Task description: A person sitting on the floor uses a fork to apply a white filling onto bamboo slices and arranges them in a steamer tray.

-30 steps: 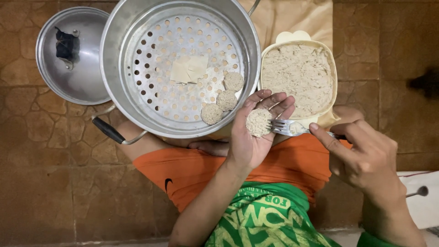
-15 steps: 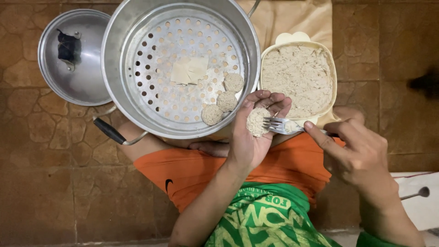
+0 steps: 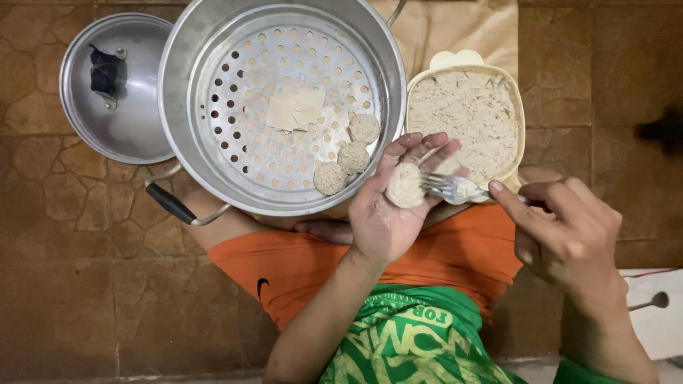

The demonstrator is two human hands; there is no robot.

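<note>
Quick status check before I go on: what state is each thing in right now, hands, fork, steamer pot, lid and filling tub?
Left hand: open, palm up, cradling a filled dumpling.
Right hand: gripping a fork, tines against the dumpling.
Steamer pot: uncovered, three dumplings and square wrappers on its perforated tray.
Lid: off, lying upside down on the floor.
Filling tub: open, nearly full.

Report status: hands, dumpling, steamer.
Left hand open, cupping a filled dumpling. Right hand shut on fork, tines at dumpling. Three dumplings in steamer pot. Nothing between.
</note>
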